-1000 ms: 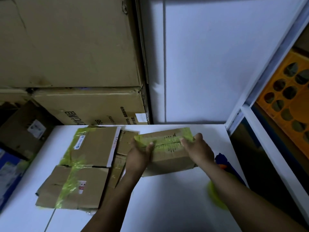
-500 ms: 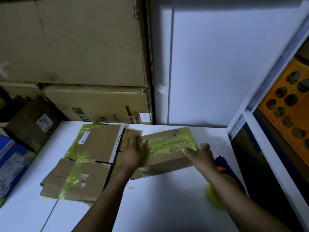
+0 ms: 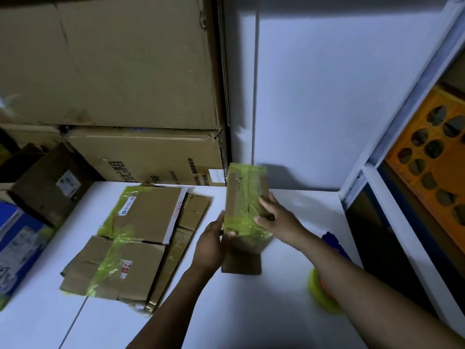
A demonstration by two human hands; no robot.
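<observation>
A small cardboard box [image 3: 243,195] wrapped in yellow-green tape stands lengthwise over the white table [image 3: 251,311], its long side pointing away from me. My left hand [image 3: 210,245] grips its near left edge, thumb on the taped top. My right hand [image 3: 274,217] lies on its right side with fingers spread over the tape. A flap hangs down at the box's near end.
Flattened taped cartons [image 3: 133,238] lie left of the hands. Big cardboard boxes [image 3: 110,66] are stacked at the back left. A roll of yellow-green tape [image 3: 320,295] and a blue object [image 3: 334,244] sit under my right forearm. An orange crate [image 3: 432,152] fills the right shelf.
The box has been turned from lying crosswise to pointing away from me and shifted right. Both hands moved along with it and keep hold.
</observation>
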